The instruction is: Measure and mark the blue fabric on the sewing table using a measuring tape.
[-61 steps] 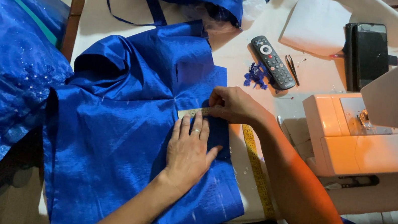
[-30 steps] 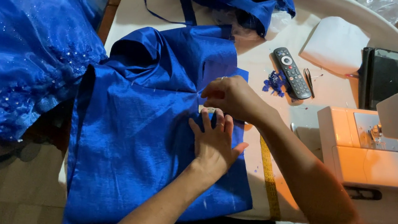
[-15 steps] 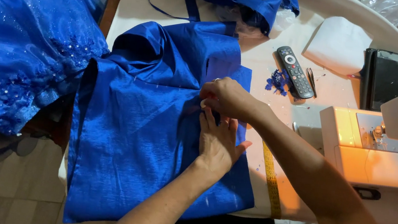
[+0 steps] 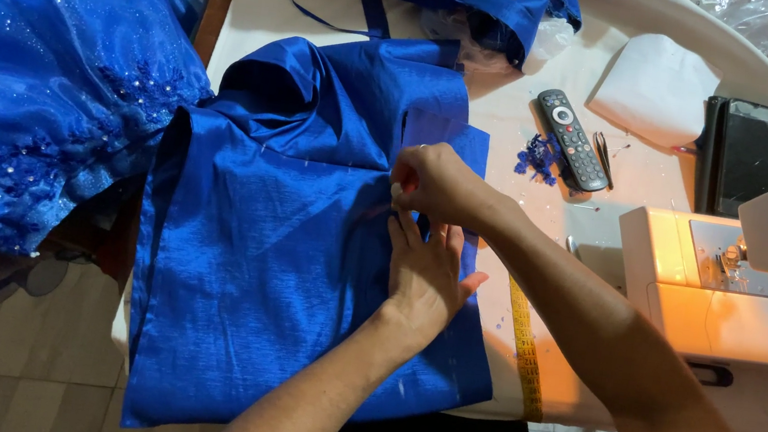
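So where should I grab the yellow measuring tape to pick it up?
Probably pinch the measuring tape at its bare stretch near the table's front edge, coming from the right. It lies flat, and its upper end is tucked under the blue fabric and right forearm.

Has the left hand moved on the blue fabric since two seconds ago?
Yes. The left hand slid up the blue fabric, closer to the right hand.

The left hand (image 4: pixel 424 272) lies flat at the frame's centre, palm down, fingers stretched upward. Just above it, the right hand (image 4: pixel 434 183) curls into a pinch, its forearm running to the lower right.
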